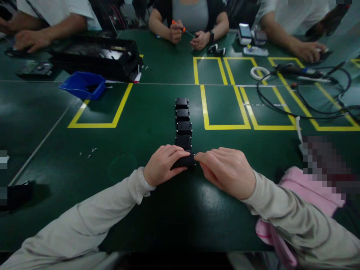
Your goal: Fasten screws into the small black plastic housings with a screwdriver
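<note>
A row of small black boxes (pixel 184 127) runs away from me along the middle of the green table, with small pale bits sticking out at their corners. The nearest black box (pixel 186 161) is gripped by my left hand (pixel 164 163), fingers over its top and thumb along the near side. My right hand (pixel 227 170) is closed, its fingertips pressed together at the right end of that same box. Whatever may be between those fingertips is too small or hidden to make out. A few small silvery pieces (pixel 89 153) lie to the left of my left hand.
A blue bin (pixel 84 85) and stacked black trays (pixel 98 56) stand at the back left. Cables (pixel 298 112) and a white tape roll (pixel 259 73) lie at the right, pink cloth (pixel 306 191) by my right sleeve. Across the table, a person holds an orange-handled screwdriver (pixel 179 25).
</note>
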`<state>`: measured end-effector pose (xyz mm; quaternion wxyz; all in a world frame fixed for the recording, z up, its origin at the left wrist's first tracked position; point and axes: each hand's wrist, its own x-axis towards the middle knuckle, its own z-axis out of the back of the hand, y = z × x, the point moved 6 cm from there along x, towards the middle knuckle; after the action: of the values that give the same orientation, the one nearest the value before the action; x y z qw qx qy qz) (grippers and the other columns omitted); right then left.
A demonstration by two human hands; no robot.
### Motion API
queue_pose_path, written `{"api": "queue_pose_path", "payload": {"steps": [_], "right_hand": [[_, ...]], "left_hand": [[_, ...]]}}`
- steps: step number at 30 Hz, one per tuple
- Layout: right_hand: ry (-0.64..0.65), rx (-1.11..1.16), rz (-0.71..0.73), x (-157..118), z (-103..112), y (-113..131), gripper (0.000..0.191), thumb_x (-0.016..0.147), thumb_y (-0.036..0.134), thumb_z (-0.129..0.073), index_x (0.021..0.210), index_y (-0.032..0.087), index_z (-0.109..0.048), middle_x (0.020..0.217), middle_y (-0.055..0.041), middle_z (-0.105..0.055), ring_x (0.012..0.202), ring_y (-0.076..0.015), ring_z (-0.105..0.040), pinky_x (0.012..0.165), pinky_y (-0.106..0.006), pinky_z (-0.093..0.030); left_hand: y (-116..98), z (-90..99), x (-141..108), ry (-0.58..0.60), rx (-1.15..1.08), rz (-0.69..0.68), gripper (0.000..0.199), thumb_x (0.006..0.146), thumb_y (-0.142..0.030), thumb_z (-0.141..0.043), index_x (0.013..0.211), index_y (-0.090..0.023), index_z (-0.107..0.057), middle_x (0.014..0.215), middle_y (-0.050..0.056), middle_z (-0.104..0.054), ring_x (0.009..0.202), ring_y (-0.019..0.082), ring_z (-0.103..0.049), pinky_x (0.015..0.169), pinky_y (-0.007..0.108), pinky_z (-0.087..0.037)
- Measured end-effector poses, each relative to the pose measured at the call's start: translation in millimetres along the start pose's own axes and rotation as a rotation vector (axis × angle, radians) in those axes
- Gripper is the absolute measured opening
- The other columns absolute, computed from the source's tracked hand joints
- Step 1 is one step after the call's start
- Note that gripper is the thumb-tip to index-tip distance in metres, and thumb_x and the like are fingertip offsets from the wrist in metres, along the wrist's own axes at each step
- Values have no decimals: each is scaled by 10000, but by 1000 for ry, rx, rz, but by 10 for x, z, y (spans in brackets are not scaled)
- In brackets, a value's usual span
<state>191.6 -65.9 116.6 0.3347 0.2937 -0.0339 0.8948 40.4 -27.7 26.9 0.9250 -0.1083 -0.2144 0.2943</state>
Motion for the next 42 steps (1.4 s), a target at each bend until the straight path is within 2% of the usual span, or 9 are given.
{"api": "queue_pose_path", "payload": {"steps": [6, 15, 22, 26, 31, 36, 42], "right_hand": [[30, -2, 28, -5, 0, 8, 204, 957, 200, -524, 809, 146, -654, 565, 29, -595, 484, -108, -514, 506, -292, -329], [5, -3, -9, -13, -20, -4, 175, 944, 123, -471, 946, 143, -645, 648, 23, -662, 537, -98, -564, 530, -273, -359], [30, -2, 1, -7, -30, 1, 222, 977, 209, -489, 827, 148, -641, 570, 30, -610, 484, -88, -516, 509, -279, -319], [11, -1, -6, -15, -38, -2, 160, 936, 139, -503, 877, 135, -651, 604, 20, -634, 508, -97, -538, 518, -281, -331], [6, -14, -13, -10, -19, -10, 191, 921, 113, -459, 863, 142, -638, 615, 17, -619, 521, -102, -506, 531, -274, -334], [29, -15, 19, -18, -6, 2, 218, 961, 193, -493, 794, 170, -631, 566, 37, -592, 500, -86, -487, 527, -275, -313], [-2, 8, -13, -9, -5, -8, 182, 919, 97, -470, 973, 121, -643, 641, 19, -657, 520, -98, -545, 527, -275, -353]], "left_hand": [[-2, -4, 2, 12, -7, 4, 358, 967, -423, -563, 1220, -170, -577, 1136, 90, -652, 1015, 240, -610, 817, 363, -449], [6, 1, 0, 15, 7, 7, 359, 958, -426, -579, 1227, -190, -557, 1143, 88, -649, 1011, 236, -610, 820, 360, -451], [26, -8, -6, 29, -1, 21, 364, 970, -448, -547, 1222, -188, -576, 1143, 92, -657, 1018, 238, -614, 821, 362, -456], [21, -9, -2, 32, 4, 21, 367, 963, -445, -561, 1225, -187, -573, 1146, 91, -656, 1017, 236, -612, 825, 361, -452], [9, -1, 0, 24, 11, 21, 361, 954, -441, -582, 1212, -189, -574, 1131, 85, -655, 1011, 233, -608, 822, 353, -446], [-2, 7, 3, 18, -3, 8, 350, 977, -433, -540, 1216, -178, -576, 1137, 93, -655, 1023, 238, -607, 825, 361, -444], [5, 2, 5, 18, 4, 15, 362, 957, -439, -579, 1216, -186, -568, 1132, 87, -653, 1004, 231, -607, 819, 355, -449]]}}
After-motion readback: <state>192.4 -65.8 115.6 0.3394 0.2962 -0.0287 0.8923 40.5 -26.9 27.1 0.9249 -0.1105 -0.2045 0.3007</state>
